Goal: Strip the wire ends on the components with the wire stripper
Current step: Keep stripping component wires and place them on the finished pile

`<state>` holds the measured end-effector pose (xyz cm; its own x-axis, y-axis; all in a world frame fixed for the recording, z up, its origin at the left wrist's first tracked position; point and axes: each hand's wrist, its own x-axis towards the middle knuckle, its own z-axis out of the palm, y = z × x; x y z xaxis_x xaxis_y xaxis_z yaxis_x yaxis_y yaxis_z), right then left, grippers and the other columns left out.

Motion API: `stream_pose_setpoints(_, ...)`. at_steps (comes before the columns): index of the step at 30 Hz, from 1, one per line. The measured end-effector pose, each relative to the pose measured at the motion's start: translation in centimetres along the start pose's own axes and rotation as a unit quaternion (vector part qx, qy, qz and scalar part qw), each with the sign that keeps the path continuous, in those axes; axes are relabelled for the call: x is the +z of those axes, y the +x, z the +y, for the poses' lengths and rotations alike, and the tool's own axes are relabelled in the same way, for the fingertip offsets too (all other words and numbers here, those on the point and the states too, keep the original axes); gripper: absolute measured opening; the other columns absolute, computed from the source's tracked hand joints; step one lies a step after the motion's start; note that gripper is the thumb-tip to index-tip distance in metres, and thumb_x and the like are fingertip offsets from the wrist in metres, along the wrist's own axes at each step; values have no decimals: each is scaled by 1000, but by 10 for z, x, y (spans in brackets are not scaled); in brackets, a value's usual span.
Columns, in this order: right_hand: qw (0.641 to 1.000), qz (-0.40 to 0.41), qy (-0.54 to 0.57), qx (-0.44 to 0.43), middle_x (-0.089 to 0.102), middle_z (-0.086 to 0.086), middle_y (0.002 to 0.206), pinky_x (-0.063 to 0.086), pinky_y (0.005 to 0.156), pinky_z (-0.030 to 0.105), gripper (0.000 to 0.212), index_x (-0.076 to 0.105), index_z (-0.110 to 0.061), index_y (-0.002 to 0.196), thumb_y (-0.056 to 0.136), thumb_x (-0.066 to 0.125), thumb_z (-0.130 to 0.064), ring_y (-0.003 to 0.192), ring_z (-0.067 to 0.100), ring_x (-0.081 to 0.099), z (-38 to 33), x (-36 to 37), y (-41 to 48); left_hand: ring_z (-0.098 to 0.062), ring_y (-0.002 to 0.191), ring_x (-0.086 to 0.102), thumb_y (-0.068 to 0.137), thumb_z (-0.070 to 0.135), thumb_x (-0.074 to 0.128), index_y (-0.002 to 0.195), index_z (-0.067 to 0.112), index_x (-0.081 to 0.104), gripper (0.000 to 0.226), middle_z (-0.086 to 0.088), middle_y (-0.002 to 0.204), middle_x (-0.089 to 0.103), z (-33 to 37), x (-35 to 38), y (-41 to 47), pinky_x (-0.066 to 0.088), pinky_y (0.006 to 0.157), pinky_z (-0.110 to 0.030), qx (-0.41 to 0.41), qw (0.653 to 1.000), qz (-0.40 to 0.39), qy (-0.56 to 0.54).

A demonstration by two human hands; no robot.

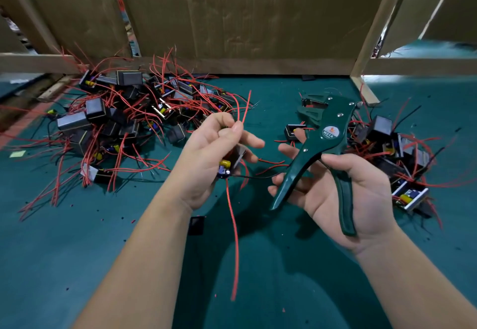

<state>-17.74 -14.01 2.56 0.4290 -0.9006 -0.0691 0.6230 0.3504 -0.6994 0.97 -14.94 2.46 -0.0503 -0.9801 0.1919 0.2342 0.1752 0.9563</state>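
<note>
**Component in the left hand, stripper in the right, the two apart**

Could not make out the head of the wire stripper [322,145] clearly: dark green against dark clutter, soft toward the tip. Read only "W01A" on its round label. Saw little of the component [230,162], mostly buried in the left hand [206,158], apart from a yellow part and a bluish end below the palm. Lost both forearms at the bottom edge. Could not count the units in the tangled left pile [121,119], nor in the right pile [395,147], partly screened by tool and right hand [346,194].

Gripped the component with the lower fingers curled round it; pinched a red wire [244,113] between thumb and forefinger just above, with its end standing up past the fingertips. Let a long red wire [234,238] hang from the component below the hand, over the green mat [90,251]. Trailed a black wire [255,177] rightward to the stripper's front handle; touching or not, could not tell.

Cradled the stripper in the right hand, rear handle along the palm under the thumb, front handle backed by loosely curled fingers with the tips showing on its left side. Held the handles spread wide and the head up and away, to the right of the pinched wire and clear of it.
</note>
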Motion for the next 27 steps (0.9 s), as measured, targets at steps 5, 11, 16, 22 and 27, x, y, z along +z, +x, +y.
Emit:
stream_pose_setpoints(5, 1000, -15, 2, -3, 66, 18, 91, 56, 68, 48, 54, 64, -7, 113, 62, 55, -21, 72, 36, 65, 0, -1, 1, -9, 62, 60, 98, 12, 45, 97, 21, 48, 9, 2, 80, 72, -1, -2, 3, 43, 46, -18, 9, 998, 60, -13)
stream_pose_setpoints(11, 999, -29, -3, -29, 66, 15, 87, 56, 72, 49, 55, 56, -9, 123, 69, 50, -20, 75, 35, 66, -1, -4, 1, -12, 63, 48, 101, 21, 39, 88, 20, 54, 20, 4, 74, 54, 2, -3, 7, 41, 50, -22, -19, 991, 109, -68)
stream_pose_setpoints(16, 999, -17, -4, -49, 66, 13, 87, 56, 73, 48, 53, 54, -13, 125, 74, 43, -20, 75, 34, 65, -4, -6, 2, -10, 61, 50, 57, -2, 46, 91, 20, 60, 43, 3, 86, 54, 5, -8, 5, 43, 58, -24, -76, 987, 57, -126)
stream_pose_setpoints(22, 998, -1, 0, -68, 65, 12, 87, 57, 73, 46, 56, 52, -13, 128, 73, 44, -20, 75, 33, 65, -5, -7, 2, -15, 68, 52, 56, -3, 46, 101, 19, 60, 52, -1, 97, 59, 8, -13, -1, 42, 65, -33, -155, 981, 0, -120)
stream_pose_setpoints(27, 996, 11, 5, -84, 65, 13, 87, 56, 72, 45, 51, 54, -14, 122, 73, 44, -20, 76, 35, 65, -7, -10, 3, -22, 72, 61, 59, -7, 51, 98, 15, 58, 45, -9, 96, 63, 4, -12, -2, 50, 59, -28, -248, 956, -64, -141)
